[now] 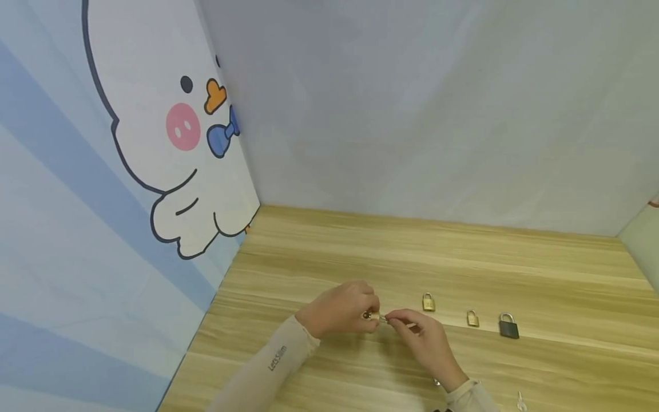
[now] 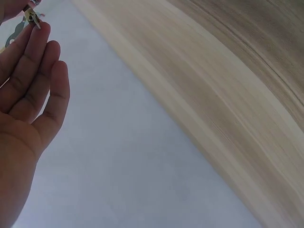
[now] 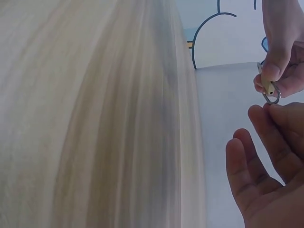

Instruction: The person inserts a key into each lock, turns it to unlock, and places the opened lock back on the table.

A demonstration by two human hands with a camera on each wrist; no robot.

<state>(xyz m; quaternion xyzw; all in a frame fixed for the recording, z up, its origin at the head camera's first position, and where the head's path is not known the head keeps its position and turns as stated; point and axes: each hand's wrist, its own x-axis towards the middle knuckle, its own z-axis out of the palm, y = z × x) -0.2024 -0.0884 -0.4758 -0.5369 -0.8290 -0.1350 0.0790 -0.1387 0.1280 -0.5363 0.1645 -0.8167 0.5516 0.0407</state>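
Both hands meet at a small brass padlock [image 1: 375, 316] above the wooden table. My left hand [image 1: 344, 309] grips its body between thumb and fingers. A metal key [image 2: 36, 21] stands out from the padlock's end in the left wrist view. My right hand [image 1: 423, 336] pinches the silver shackle [image 3: 272, 99], thumb against forefinger, while its other fingers stay spread in the right wrist view. The left fingers hide part of the padlock's body.
To the right on the wooden table [image 1: 319, 252] lie two brass padlocks [image 1: 428, 302] [image 1: 472, 319] and a black padlock [image 1: 508, 327]. A small key [image 1: 521, 403] is near the front edge. Another small metal piece [image 1: 437, 382] shows beside the right wrist. Printed cloth [image 1: 154, 229] hangs at left.
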